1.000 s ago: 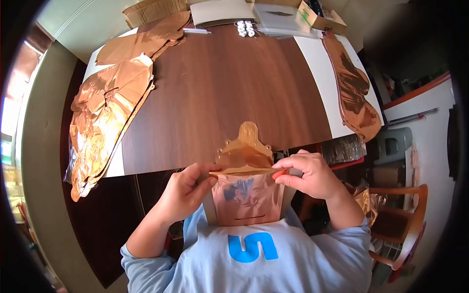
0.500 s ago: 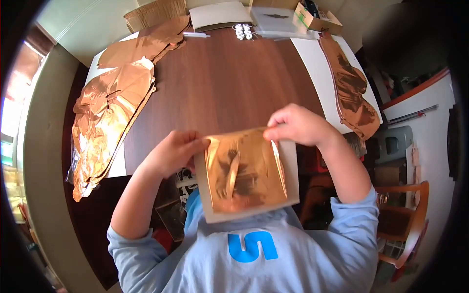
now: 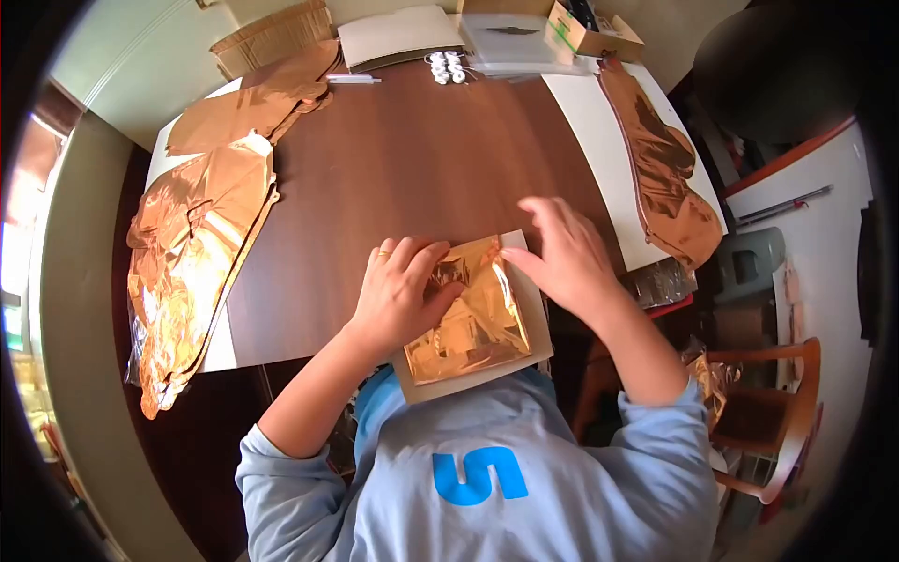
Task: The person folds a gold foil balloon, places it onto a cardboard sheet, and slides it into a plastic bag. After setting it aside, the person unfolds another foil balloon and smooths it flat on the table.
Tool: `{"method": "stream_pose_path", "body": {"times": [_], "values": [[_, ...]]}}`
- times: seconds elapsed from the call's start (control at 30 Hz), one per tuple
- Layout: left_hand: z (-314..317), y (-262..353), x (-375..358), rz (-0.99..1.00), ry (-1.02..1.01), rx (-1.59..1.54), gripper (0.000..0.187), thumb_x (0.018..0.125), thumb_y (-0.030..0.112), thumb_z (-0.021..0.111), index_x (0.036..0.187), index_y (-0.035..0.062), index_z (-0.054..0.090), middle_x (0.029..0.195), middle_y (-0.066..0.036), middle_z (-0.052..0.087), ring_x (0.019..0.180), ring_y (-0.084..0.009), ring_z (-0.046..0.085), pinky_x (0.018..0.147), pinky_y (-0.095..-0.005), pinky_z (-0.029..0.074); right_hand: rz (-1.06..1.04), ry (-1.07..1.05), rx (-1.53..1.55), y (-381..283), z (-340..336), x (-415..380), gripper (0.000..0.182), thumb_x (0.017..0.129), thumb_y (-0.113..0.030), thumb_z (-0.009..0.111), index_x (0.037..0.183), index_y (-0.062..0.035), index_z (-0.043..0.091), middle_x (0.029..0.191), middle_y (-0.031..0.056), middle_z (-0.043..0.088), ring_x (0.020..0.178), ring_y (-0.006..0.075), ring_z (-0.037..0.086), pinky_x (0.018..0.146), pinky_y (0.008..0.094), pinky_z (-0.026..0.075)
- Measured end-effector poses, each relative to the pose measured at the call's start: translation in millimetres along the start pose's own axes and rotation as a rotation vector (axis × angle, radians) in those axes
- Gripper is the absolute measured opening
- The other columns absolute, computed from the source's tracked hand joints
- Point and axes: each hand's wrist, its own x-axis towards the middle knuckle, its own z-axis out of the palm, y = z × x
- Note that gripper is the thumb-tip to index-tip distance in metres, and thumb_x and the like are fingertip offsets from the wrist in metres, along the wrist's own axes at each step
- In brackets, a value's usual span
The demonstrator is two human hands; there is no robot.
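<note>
A square cardboard piece [image 3: 540, 314] lies tilted at the near table edge, against the front of my shirt. On it rests a folded packet of shiny copper-gold foil [image 3: 478, 328]. My left hand [image 3: 401, 290] lies over the foil's upper left part, its fingers stretched and its thumb pointing across the foil. My right hand [image 3: 567, 258] is at the upper right corner with its fingers spread in the air. Its thumb tip touches the foil's edge near the top.
Flat copper foil balloons [image 3: 201, 220] are stacked on the table's left side. Another foil balloon [image 3: 660, 159] lies on a white sheet [image 3: 595, 140] at right. White spools [image 3: 447, 67], cardboard sheets [image 3: 401, 36] and an open box [image 3: 592, 36] line the far edge. A wooden chair [image 3: 763, 384] stands at right.
The cardboard with the foil has come down onto the table edge and turned slightly. My left hand has moved from its left corner onto the foil; my right fingers have opened off the top edge.
</note>
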Motion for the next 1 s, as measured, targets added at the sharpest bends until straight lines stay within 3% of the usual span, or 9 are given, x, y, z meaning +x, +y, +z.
{"method": "stream_pose_path", "body": {"times": [0.03, 0.17, 0.27, 0.37, 0.43, 0.5, 0.7, 0.9, 1.0], "values": [[-0.4, 0.1, -1.2, -0.017, -0.008, -0.013, 0.048, 0.078, 0.025, 0.08, 0.119, 0.0044, 0.063, 0.111, -0.011, 0.063, 0.094, -0.0321, 0.058, 0.085, -0.0422, 0.047, -0.034, 0.145, -0.036, -1.2, -4.8, -13.1, 0.047, 0.08, -0.023, 0.08, 0.115, -0.0039, 0.054, 0.1, 0.0158, 0.062, 0.087, 0.0361, 0.063, 0.075, 0.0445, 0.051], [-3.1, 1.8, -0.5, -0.027, -0.002, -0.024, 0.048, 0.078, 0.022, 0.08, 0.118, 0.0043, 0.063, 0.111, -0.011, 0.063, 0.093, -0.0319, 0.058, 0.085, -0.0418, 0.046, 0.433, -0.051, 0.221, -7.6, -13.7, -85.9, 0.052, 0.082, -0.042, 0.08, 0.108, -0.0024, 0.058, 0.083, 0.0123, 0.063, 0.073, 0.026, 0.065, 0.065, 0.037, 0.053], [-2.4, 2.9, 0.9, -0.015, 0.0, -0.029, 0.047, 0.077, 0.02, 0.08, 0.118, 0.0045, 0.063, 0.11, -0.011, 0.064, 0.094, -0.0318, 0.058, 0.086, -0.042, 0.047, 0.712, -0.22, 0.801, -5.0, 12.7, -127.5, 0.062, 0.085, -0.046, 0.078, 0.115, 0.0036, 0.057, 0.094, 0.014, 0.072, 0.085, 0.016, 0.07, 0.072, 0.0304, 0.054], [-4.5, 5.7, 3.4, -0.014, -0.018, -0.043, 0.047, 0.076, 0.018, 0.08, 0.117, 0.0048, 0.063, 0.109, -0.011, 0.064, 0.093, -0.0318, 0.058, 0.086, -0.0422, 0.047, 0.643, -0.209, 0.969, -19.9, 31.0, -130.8, 0.057, 0.086, -0.035, 0.08, 0.118, 0.0046, 0.056, 0.109, 0.0128, 0.069, 0.098, 0.0115, 0.064, 0.082, 0.0288, 0.052], [-4.2, 4.5, 4.2, -0.018, -0.021, -0.041, 0.045, 0.076, 0.016, 0.08, 0.117, 0.0047, 0.063, 0.109, -0.011, 0.064, 0.093, -0.0318, 0.059, 0.086, -0.0418, 0.048, 0.666, -0.194, 1.185, -30.5, 28.6, -125.4, 0.039, 0.092, -0.016, 0.072, 0.121, 0.0036, 0.054, 0.112, 0.0074, 0.065, 0.098, 0.0081, 0.059, 0.086, 0.0264, 0.051], [-4.7, 0.9, 2.9, -0.027, -0.027, -0.045, 0.044, 0.077, 0.016, 0.079, 0.116, 0.0047, 0.063, 0.109, -0.011, 0.064, 0.093, -0.0318, 0.059, 0.085, -0.0415, 0.048, 0.689, -0.142, 1.199, -29.2, 33.7, -127.8, 0.034, 0.095, -0.011, 0.067, 0.122, 0.0042, 0.053, 0.111, 0.0072, 0.064, 0.098, 0.0079, 0.059, 0.086, 0.026, 0.051], [-3.2, -3.7, 5.8, -0.027, -0.01, -0.071, 0.037, 0.079, 0.014, 0.078, 0.112, 0.0045, 0.065, 0.103, -0.012, 0.064, 0.094, -0.0333, 0.06, 0.085, -0.0427, 0.05, 0.646, -0.098, 1.296, -25.2, 35.4, -127.3, 0.036, 0.097, -0.006, 0.063, 0.129, 0.0056, 0.05, 0.113, 0.0075, 0.064, 0.098, 0.0088, 0.061, 0.086, 0.0265, 0.052], [-12.2, -4.6, 18.0, -0.2, -0.101, -0.151, 0.031, 0.08, 0.016, 0.075, 0.107, 0.0026, 0.066, 0.1, -0.013, 0.064, 0.092, -0.0333, 0.06, 0.085, -0.044, 0.049, 0.642, -0.039, 1.221, -22.2, 35.8, -127.1, 0.046, 0.097, -0.006, 0.063, 0.136, 0.0059, 0.041, 0.105, 0.0106, 0.066, 0.091, 0.0093, 0.064, 0.08, 0.0251, 0.055], [-16.9, -2.6, 17.6, -0.15, 0.043, -0.047, 0.037, 0.08, 0.017, 0.075, 0.111, 0.0013, 0.065, 0.106, -0.015, 0.064, 0.097, -0.0342, 0.061, 0.088, -0.0443, 0.049, 0.674, 0.047, 1.281, -26.2, 35.3, -122.7, 0.049, 0.097, -0.006, 0.063, 0.138, 0.0047, 0.038, 0.101, 0.0118, 0.068, 0.087, 0.01, 0.066, 0.074, 0.0254, 0.057]]}}
